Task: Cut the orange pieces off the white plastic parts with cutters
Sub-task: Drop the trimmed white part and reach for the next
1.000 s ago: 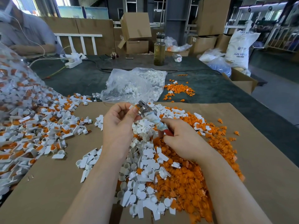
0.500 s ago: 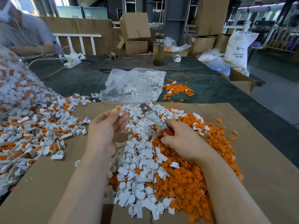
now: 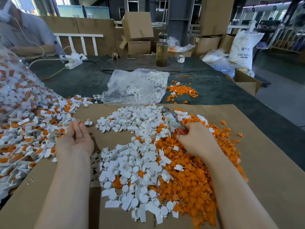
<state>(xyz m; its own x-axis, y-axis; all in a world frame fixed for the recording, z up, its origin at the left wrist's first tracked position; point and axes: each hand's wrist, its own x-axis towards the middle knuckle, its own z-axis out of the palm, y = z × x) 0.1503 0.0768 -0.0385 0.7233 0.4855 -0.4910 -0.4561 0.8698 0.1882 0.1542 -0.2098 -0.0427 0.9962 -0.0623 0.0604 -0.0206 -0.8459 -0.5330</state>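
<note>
Left hand (image 3: 75, 139) lay palm-up, fingers loose, empty, mid-left; right hand (image 3: 196, 141) gripped red-handled metal cutters (image 3: 171, 119). Best picked one uncut orange-and-white plastic part (image 3: 49, 133), snipping flush.

A sheet of cardboard (image 3: 247, 162) lies on the surface (image 3: 214, 96). A pile of cut parts (image 3: 132, 162) sits in the middle of it. More parts (image 3: 24, 129) lie at the left. A bag (image 3: 137, 86) lies behind, with a bottle (image 3: 161, 52) farther back.
</note>
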